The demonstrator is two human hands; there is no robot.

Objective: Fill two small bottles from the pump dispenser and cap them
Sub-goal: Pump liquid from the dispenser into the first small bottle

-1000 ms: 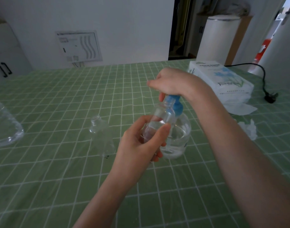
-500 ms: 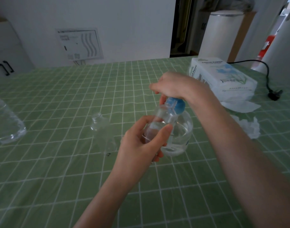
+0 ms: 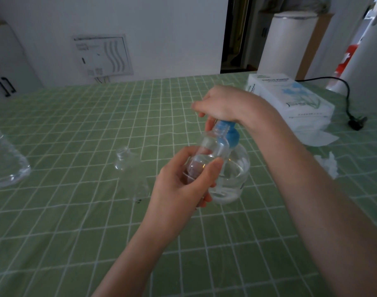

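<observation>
Left fingers (image 3: 213,168): curled round the bottle (image 3: 209,150), thumb across its front and the others behind.
Right fingers (image 3: 201,107): curled down over the pump head (image 3: 227,133), bearing on its top; the tips are partly hidden.
Dispenser (image 3: 234,174): stands on the table (image 3: 76,211), right behind the bottle, with clear liquid in its lower part. I judge it the heaviest item here, stiff and round-bellied. Steady on its base, but a skewed push could tip it — press straight down on the head.
Bottle: held off the table in front of the dispenser, mouth up at the nozzle. Clear thin plastic, so probably light, a bit squeezable and slick if wet. Best gripped mid-body with the neck left free. Fill level: cannot tell.
Spare bottle (image 3: 127,166): upright on the table, left of both hands and apart from them. It is uncapped and looks empty. Very light — a nudge would likely topple it, so take it by the body.
Caps: none that I can make out.
Left hand (image 3: 179,185): forearm comes up from the lower edge, with the hand wrapped on the bottle at mid-height.
Right hand (image 3: 224,103): arched above the pump with the wrist bent down; forearm comes in from the right.
</observation>
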